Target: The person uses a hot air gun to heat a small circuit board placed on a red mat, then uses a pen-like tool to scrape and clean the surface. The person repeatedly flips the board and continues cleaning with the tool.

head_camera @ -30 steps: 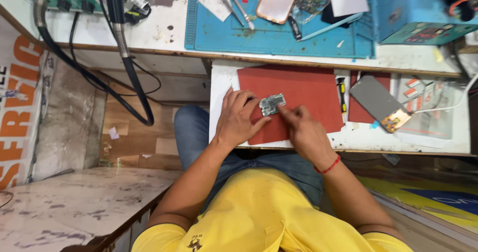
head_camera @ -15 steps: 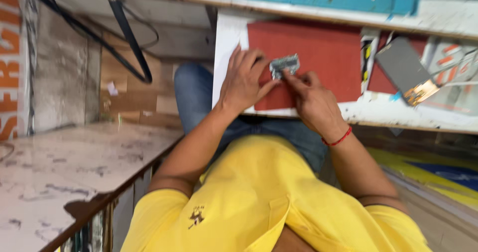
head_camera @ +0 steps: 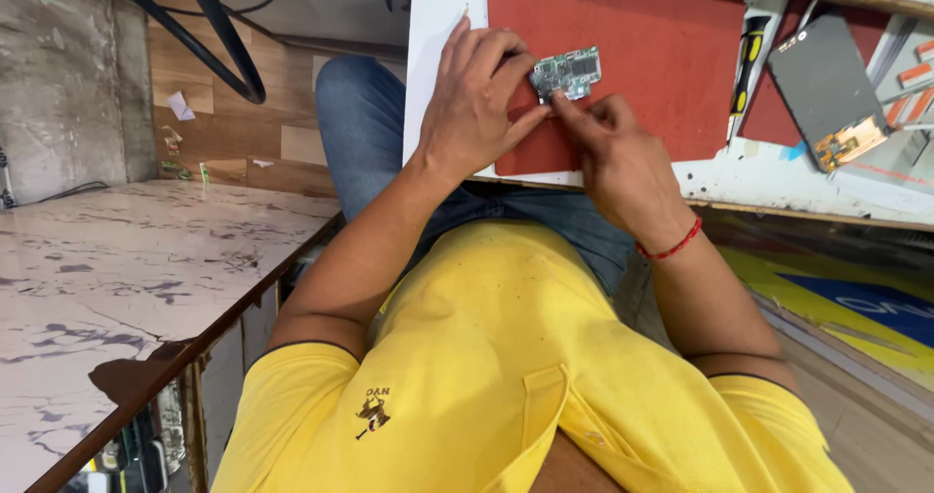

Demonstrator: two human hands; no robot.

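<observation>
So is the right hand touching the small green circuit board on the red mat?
Touching. The head view shows the right hand with its fingertips on the lower edge of the circuit board, no gap visible; the left hand pinches its other end.

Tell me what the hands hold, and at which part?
Both the left hand and right hand pinch the small green circuit board at its lower left edge.

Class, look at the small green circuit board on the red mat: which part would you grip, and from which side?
Grip the circuit board by its bare short edges, probably from the right, since the left hand and right hand already crowd its left end. It lies flat on the red mat, components up, so pinch the edges, not the face.
</observation>
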